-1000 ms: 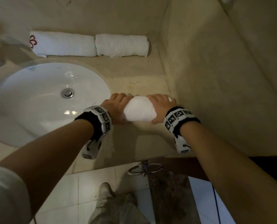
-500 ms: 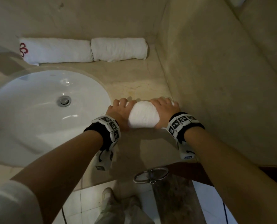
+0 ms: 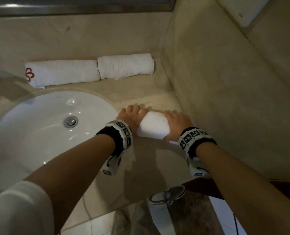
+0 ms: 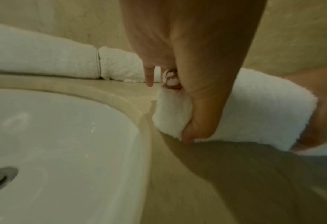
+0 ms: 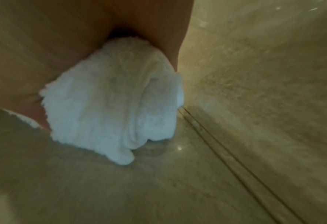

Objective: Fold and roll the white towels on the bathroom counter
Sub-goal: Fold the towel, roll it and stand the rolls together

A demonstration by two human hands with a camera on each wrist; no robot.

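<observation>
The light is dim and warm, with a yellow-green tint. Bright glare spots sit on the glossy white oval ceramic sink [image 3: 39, 133]. Both forearms throw a soft dark shadow on the beige polished stone counter [image 3: 151, 160]. The head view bends strongly at its edges. Both wrist views are blurred and grainy; the rolled white terry towel [image 5: 112, 103] looks soft, without sharp texture.

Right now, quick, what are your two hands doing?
Left hand: grips the left end of the rolled towel.
Right hand: grips its right end.
</observation>
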